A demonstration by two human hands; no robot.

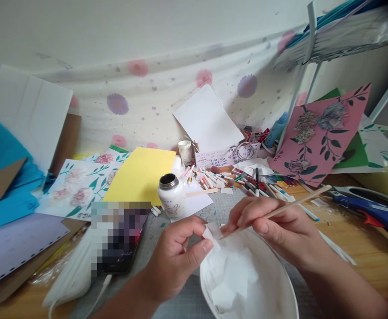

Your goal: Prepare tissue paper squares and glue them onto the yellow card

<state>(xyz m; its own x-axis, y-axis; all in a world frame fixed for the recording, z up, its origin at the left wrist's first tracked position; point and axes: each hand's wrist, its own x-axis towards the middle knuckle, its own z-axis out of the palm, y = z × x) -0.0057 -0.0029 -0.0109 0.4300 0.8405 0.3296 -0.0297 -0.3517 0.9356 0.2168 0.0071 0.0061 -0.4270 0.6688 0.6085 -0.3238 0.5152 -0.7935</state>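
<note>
Between the thumb and fingers of my left hand [177, 254] is a small white paper piece [213, 235], pinched at its edge. My right hand [276, 226] grips a thin wooden stick [298, 201] like a pencil, its lower tip close to the paper; whether the two touch I cannot tell. Both hands are above a white bowl [290, 288], which holds several loose white paper pieces [233, 279]. Just beyond my left hand stands an open white bottle [173, 197] with a metal neck.
A phone [122, 243] on a cable lies at left, near yellow paper [140, 170] and a flower picture [80, 188]. Markers [210, 177] are scattered behind. At right are blue-handled scissors or a similar tool [376, 212] and a pink flower picture [323, 133].
</note>
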